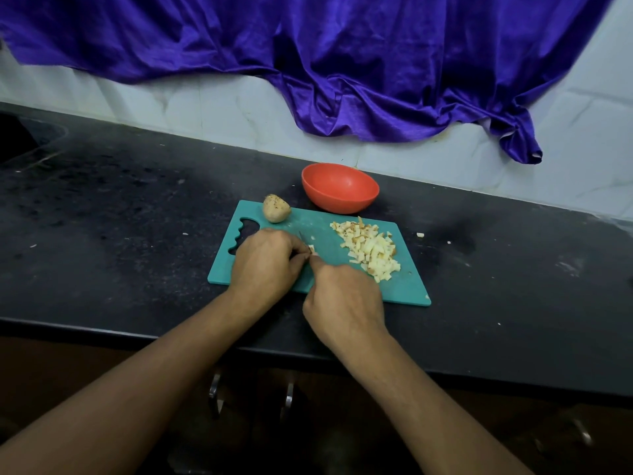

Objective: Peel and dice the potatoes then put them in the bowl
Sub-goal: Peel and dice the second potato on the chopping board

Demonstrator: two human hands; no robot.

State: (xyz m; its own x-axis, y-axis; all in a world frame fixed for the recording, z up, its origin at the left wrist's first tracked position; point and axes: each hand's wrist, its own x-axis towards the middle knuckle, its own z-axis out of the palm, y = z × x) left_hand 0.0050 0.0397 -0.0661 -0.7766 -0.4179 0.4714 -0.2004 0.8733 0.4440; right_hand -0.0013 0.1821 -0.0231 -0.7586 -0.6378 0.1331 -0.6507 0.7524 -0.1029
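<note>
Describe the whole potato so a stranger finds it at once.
Find the teal plastic cutting board on the black counter. At its far left corner lies the brown speckled whole potato; unlike the pale diced pieces, it is uncut.

Glossy purple cloth (342, 63) hanging in deep folds over white tiled wall (222, 111), black speckled countertop (102, 217) along wall, pale scuffed patches on surface, dark cabinet front (51, 365) below counter edge, two metal handles (215, 389), dim indoor light
</note>
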